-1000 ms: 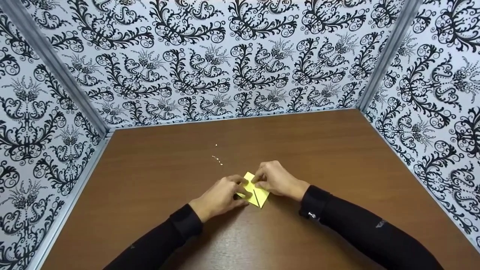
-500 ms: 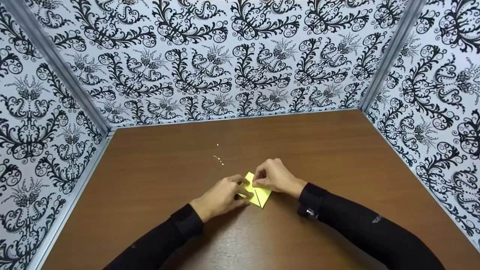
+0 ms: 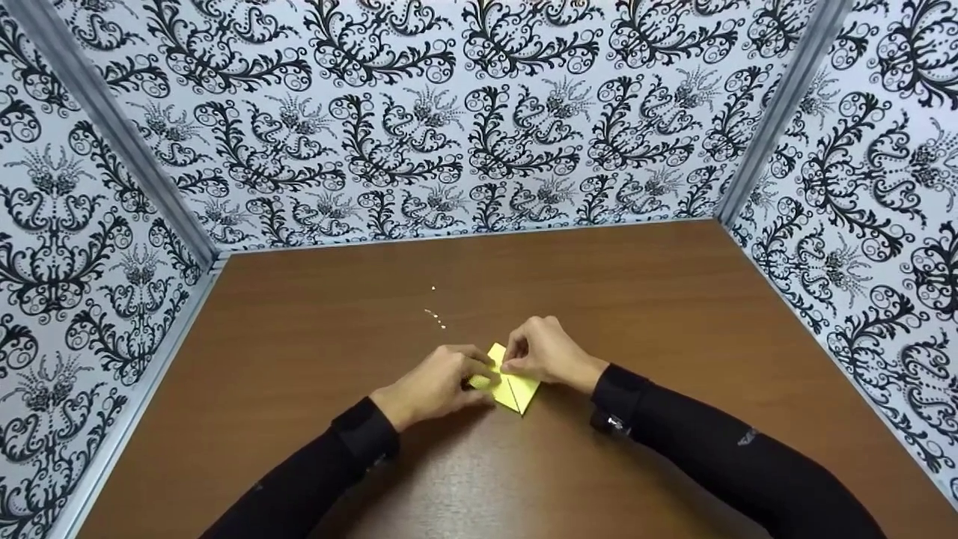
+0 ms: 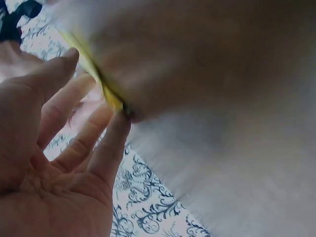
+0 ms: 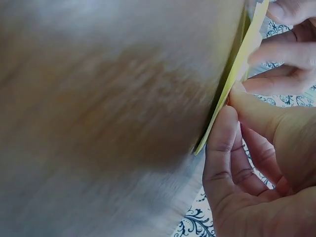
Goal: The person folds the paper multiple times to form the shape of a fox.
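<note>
A folded piece of yellow paper (image 3: 524,393) lies flat on the table, with a seam running from its middle to its near corner. My left hand (image 3: 441,385) rests on its left side, fingers spread and lightly bent; in the left wrist view its fingertips touch the paper (image 4: 108,96). On the right, my right hand (image 3: 550,355) pinches the paper between thumb and forefinger near the seam's top. Seen edge-on in the right wrist view, the paper (image 5: 237,64) has thumb and forefinger at its near face. Both hands cover part of it.
Several tiny pale scraps (image 3: 435,318) lie on the brown wooden table (image 3: 337,299) beyond the hands. Patterned black-and-white walls (image 3: 449,135) with grey corner posts (image 3: 771,112) enclose the table at the back and on both sides.
My left hand has shifted slightly left, its fingers drawing back on the paper. The right thumb and forefinger have come together on the paper and stay near the seam.
</note>
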The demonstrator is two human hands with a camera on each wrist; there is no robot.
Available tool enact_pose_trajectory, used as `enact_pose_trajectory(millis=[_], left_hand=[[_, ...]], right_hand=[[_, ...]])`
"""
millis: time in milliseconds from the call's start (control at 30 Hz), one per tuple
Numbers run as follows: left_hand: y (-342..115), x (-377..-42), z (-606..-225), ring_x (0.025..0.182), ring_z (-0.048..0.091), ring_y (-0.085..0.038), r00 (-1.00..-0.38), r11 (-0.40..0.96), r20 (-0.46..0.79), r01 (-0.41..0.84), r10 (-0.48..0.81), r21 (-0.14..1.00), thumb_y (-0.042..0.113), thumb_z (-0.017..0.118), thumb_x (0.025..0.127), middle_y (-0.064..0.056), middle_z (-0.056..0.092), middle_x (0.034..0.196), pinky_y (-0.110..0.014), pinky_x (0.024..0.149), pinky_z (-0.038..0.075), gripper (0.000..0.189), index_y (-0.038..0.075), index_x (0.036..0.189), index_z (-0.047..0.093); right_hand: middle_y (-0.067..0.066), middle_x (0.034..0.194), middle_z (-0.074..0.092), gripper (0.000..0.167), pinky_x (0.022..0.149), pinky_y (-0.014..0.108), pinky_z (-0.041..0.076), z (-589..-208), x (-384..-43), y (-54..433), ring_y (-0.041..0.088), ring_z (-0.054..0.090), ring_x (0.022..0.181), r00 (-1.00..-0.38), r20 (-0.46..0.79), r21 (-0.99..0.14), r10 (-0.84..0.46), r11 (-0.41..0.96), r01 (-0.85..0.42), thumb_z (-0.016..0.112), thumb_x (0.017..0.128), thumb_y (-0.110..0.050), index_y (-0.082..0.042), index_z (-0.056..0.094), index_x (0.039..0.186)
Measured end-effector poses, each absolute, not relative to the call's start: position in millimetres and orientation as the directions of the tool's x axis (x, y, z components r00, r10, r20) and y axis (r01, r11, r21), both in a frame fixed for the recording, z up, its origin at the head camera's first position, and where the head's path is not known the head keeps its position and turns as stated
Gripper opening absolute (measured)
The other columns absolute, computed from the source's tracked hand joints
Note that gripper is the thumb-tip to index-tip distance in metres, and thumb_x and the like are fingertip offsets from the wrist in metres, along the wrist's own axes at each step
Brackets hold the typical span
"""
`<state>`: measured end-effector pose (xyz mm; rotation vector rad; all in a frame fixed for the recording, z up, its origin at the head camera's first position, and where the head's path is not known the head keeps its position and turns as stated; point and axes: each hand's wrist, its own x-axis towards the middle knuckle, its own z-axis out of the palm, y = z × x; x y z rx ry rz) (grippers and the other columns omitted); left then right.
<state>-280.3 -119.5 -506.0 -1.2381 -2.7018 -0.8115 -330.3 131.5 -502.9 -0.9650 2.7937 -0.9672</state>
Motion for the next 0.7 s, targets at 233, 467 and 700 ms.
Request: enact_pose_trajectory(millis=[233, 467, 700], left_hand=[[-124.3, -306.5, -502.5, 0.096, 0.083, -0.028, -0.711, 0.561, 0.322, 0.696, 0.625, 0.448, 0.004, 0.086, 0.105, -0.015, 0.086, 0.107, -0.037, 0.083, 0.072, 0.013, 0.0, 0.117, 0.09], [-117.4, -326.1, -504.9, 0.093, 0.08, -0.024, -0.689, 0.575, 0.323, 0.722, 0.648, 0.385, 0.003, 0.087, 0.104, -0.012, 0.087, 0.104, -0.032, 0.079, 0.069, 0.012, 0.003, 0.114, 0.092], [-113.5, -332.0, -503.2, 0.09, 0.079, -0.023, -0.676, 0.585, 0.322, 0.735, 0.662, 0.342, 0.005, 0.088, 0.104, -0.011, 0.082, 0.099, -0.031, 0.078, 0.068, 0.008, 0.005, 0.11, 0.093]], right_hand=[[-0.004, 0.076, 0.084, 0.014, 0.066, 0.017, 0.053, -503.4, -328.7, 130.9, -0.001, 0.064, 0.068, -0.817, 0.165, -0.584, -0.552, 0.613, -0.532, 0.099, 0.093, -0.013, -0.014, 0.09, 0.082], [-0.003, 0.079, 0.085, 0.013, 0.067, 0.018, 0.052, -504.6, -326.0, 130.1, -0.001, 0.063, 0.068, -0.815, 0.172, -0.574, -0.553, 0.617, -0.539, 0.096, 0.093, -0.011, -0.015, 0.091, 0.083], [-0.004, 0.08, 0.085, 0.013, 0.069, 0.019, 0.053, -503.0, -325.8, 130.6, -0.001, 0.064, 0.07, -0.815, 0.18, -0.567, -0.551, 0.619, -0.543, 0.096, 0.094, -0.011, -0.015, 0.09, 0.082]])
